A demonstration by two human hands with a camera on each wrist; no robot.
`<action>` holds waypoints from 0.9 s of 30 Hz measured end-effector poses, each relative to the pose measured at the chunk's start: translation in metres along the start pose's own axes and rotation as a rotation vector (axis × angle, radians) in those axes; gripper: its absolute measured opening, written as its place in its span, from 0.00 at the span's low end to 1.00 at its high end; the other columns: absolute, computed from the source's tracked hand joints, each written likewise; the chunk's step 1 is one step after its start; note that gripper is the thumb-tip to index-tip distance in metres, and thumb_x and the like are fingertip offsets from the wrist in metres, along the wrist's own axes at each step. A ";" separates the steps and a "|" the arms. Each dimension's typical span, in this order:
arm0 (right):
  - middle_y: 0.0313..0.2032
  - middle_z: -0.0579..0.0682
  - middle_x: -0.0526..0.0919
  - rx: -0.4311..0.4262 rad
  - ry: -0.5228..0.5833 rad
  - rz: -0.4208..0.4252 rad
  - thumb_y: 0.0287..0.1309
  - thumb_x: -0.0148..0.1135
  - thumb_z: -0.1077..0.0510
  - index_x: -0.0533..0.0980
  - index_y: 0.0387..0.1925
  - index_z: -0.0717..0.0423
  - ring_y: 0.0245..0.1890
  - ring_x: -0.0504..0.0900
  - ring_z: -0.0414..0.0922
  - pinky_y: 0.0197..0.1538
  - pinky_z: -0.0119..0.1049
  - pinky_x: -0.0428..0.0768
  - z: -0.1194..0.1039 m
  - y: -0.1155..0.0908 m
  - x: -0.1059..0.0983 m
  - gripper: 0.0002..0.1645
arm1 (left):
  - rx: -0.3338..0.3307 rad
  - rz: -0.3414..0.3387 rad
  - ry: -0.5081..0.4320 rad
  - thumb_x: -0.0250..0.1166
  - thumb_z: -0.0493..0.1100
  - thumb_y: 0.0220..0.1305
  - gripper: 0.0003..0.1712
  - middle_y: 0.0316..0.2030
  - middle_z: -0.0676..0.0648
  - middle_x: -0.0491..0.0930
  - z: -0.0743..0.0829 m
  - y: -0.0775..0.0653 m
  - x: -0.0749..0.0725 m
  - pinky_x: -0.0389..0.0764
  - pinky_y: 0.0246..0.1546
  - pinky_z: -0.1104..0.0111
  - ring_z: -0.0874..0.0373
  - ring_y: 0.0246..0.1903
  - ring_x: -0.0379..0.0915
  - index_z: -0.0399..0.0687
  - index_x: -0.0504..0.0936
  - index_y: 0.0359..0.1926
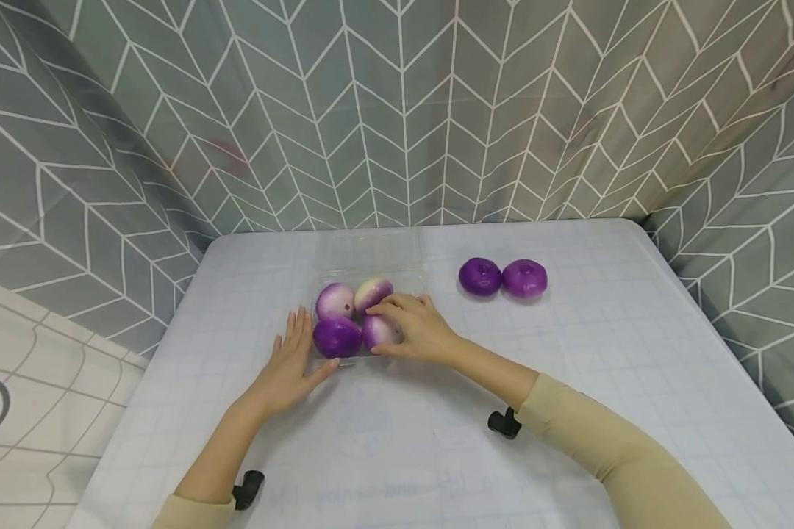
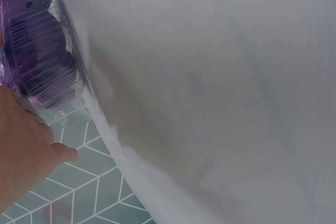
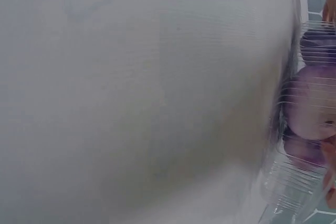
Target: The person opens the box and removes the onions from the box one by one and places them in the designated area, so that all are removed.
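A clear plastic box (image 1: 412,281) holds several purple onions, its hinged lid (image 1: 370,251) lying back on the far side. At its front right, my right hand (image 1: 422,330) grips a pale purple onion (image 1: 378,332), with thumb and fingers around it. My left hand (image 1: 290,373) rests against the box's left side, fingers straight and thumb at the front edge. Beside the gripped onion sits a dark purple onion (image 1: 337,337). Behind are a whitish onion (image 1: 334,300) and a yellow-topped onion (image 1: 373,292). Through the ribbed wall, the left wrist view shows purple onions (image 2: 39,40).
Two dark purple onions, the left onion (image 1: 480,278) and the right onion (image 1: 526,279), sit side by side to the right of the box. All stand on a white-covered table (image 1: 397,441). A grey patterned curtain (image 1: 397,110) hangs behind the table's far edge.
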State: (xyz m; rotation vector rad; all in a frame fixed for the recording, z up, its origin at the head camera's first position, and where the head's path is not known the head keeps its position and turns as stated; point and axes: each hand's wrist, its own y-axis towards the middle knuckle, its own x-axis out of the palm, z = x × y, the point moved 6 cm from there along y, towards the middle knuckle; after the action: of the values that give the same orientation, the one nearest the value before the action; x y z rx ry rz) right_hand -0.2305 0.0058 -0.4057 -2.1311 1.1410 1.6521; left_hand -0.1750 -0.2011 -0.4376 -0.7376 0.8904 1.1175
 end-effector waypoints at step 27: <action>0.45 0.53 0.83 0.349 -0.033 -0.223 0.49 0.62 0.30 0.69 0.53 0.58 0.44 0.81 0.49 0.49 0.48 0.69 0.009 0.005 0.010 0.43 | -0.004 0.005 -0.017 0.57 0.62 0.66 0.57 0.74 0.37 0.26 -0.002 0.001 0.001 0.37 0.65 0.37 0.43 0.72 0.17 0.33 0.33 0.74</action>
State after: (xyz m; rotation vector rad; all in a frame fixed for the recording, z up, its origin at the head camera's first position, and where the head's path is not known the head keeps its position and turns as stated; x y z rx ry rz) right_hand -0.2400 0.0038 -0.4162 -1.9219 1.0486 1.2798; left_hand -0.1757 -0.2020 -0.4398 -0.7288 0.8765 1.1289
